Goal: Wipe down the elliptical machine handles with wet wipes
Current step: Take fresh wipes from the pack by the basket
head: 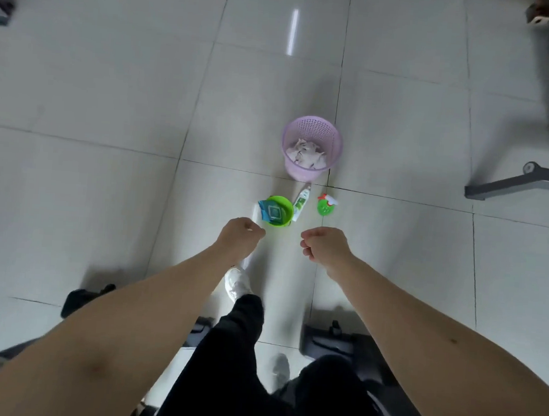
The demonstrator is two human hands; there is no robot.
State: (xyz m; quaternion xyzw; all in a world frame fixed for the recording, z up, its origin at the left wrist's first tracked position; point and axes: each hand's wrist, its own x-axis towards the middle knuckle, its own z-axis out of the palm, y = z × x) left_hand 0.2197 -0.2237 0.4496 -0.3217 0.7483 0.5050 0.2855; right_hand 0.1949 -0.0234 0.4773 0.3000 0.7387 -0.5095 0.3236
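Both arms reach forward over a pale tiled floor [112, 99]. The left hand [240, 234] is curled into a fist with nothing visible inside it. The right hand [324, 243] is also closed, with its fingers tucked under and holding nothing. The two hands are apart, at about the same height in the view.

The pack of wet wipes [271, 211], blue-green with a pale label, lies tilted in a small green bowl [284, 205] on the floor, just beyond the left hand in the picture. A white tube with green print [301, 201] lies just beside the bowl on its right. A green spray bottle [325, 205] with a red and white trigger head stands near the tube, apart from it. Behind them stands a lilac perforated waste basket [312, 129], upright, with crumpled white wipes [306, 153] at its bottom.

Below the arms are black trousers [234, 351] and a white shoe [235, 283] stepping forward. A dark footplate of the elliptical machine [332, 341] sits low on the right, blurred. At the far right edge are the grey base bar [521, 186] and dark frame of another machine, also blurred.
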